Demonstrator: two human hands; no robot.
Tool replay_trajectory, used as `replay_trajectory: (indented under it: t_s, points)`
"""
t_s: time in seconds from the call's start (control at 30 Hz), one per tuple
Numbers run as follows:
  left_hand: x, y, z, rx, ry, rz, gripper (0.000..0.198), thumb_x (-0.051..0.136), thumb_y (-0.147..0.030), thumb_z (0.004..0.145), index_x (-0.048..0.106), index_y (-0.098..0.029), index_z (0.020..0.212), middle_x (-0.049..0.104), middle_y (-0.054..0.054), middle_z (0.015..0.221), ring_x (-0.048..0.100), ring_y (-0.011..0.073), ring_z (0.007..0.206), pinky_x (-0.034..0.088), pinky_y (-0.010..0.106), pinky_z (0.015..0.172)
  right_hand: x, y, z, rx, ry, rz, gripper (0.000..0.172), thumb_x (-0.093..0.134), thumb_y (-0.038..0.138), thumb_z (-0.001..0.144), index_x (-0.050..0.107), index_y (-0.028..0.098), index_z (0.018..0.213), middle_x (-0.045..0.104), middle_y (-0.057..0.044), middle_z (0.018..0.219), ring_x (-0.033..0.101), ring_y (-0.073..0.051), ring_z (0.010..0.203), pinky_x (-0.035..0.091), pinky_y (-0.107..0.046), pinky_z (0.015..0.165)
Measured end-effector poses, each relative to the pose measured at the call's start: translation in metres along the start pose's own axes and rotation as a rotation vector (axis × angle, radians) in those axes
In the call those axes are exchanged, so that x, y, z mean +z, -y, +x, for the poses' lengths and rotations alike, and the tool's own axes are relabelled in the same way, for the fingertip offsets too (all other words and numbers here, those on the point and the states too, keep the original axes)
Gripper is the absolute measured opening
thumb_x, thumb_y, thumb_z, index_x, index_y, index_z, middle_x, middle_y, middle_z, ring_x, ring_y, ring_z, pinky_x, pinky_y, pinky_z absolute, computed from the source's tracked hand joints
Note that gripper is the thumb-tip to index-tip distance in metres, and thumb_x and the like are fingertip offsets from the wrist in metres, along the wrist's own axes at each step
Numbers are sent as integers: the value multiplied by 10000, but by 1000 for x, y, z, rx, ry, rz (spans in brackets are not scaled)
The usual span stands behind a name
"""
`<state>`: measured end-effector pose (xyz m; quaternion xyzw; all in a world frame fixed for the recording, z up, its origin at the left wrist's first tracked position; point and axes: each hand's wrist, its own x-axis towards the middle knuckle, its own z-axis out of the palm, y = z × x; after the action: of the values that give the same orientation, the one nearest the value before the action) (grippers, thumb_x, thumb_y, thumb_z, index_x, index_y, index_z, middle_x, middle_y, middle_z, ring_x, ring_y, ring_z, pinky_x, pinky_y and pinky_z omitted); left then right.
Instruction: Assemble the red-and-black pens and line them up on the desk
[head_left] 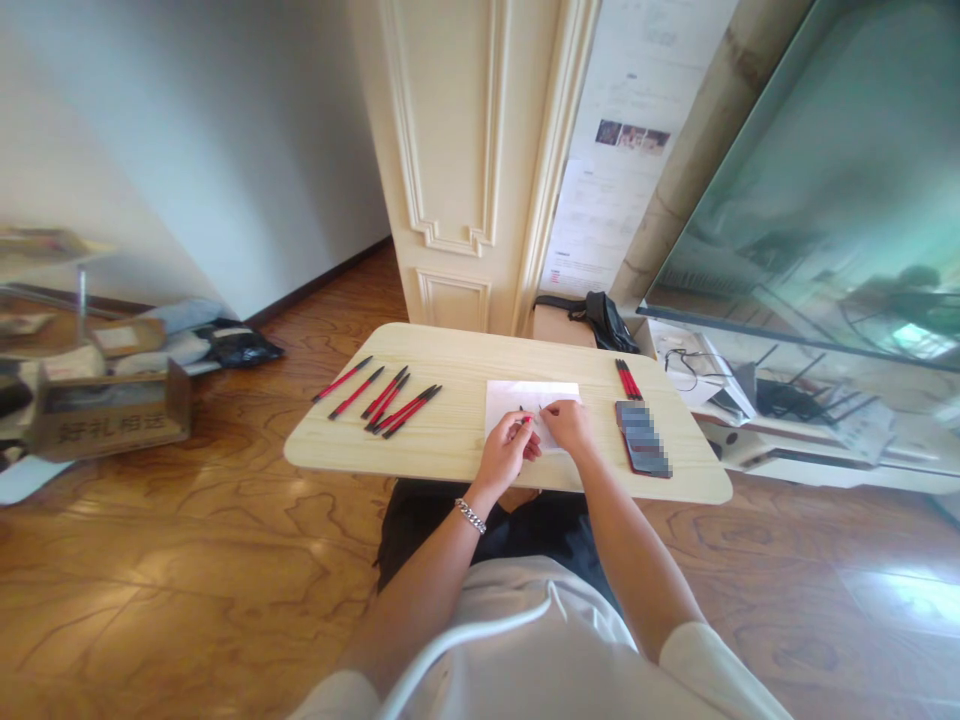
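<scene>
Curling inward over a white paper sheet (pixel 529 403), the left hand (pixel 507 450) and right hand (pixel 568 425) pinch something small (too tiny to name).

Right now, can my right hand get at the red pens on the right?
Probably yes: only bare tabletop seems to lie between the right hand and the red pens; the blurred dark block sits just nearer you, beside that path.
</scene>
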<state>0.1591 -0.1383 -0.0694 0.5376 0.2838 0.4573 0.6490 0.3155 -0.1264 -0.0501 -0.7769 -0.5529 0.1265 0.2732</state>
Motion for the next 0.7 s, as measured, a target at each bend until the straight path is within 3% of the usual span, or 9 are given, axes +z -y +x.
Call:
replay_trajectory:
  t_s: [0.23,0.4,0.47,0.6,0.7]
  points:
    - [0,-2,-1,-6,-20,11,413,593,-486,847,572,-164,1104,646,30,719,632,149,575,502,255,534,6,5,-8,11,-29,-54,233,554,307,840,742,171,865,734,-115,885,656,-207,877,420,-271,772]
    - [1,-5,0,-30,-11,-25,430,596,-492,843,553,-159,1113,671,39,722,652,159,572,520,274,549,2,3,-11,-27,-99,247,288,500,369,858,714,178,838,718,-60,819,643,-178,764,434,-261,686]
    - [2,-4,0,-32,-21,-48,450,588,-492,850,525,-164,1152,673,30,699,652,157,560,518,271,539,2,8,-17,-42,-20,434,297,508,399,844,693,172,793,693,-46,738,627,-168,672,435,-253,611]
    - [2,-1,2,-32,-61,-57,528,582,-487,851,461,-167,1253,656,0,620,630,147,495,465,228,459,3,22,-32,-27,272,775,349,508,486,835,612,192,679,540,10,493,544,-150,458,404,-255,465]
    - [-1,1,1,-33,-69,-43,575,561,-484,860,431,-161,1318,646,-8,578,605,142,448,407,203,401,3,31,-40,-10,377,924,386,522,527,823,544,209,604,450,35,418,483,-138,380,383,-262,415]
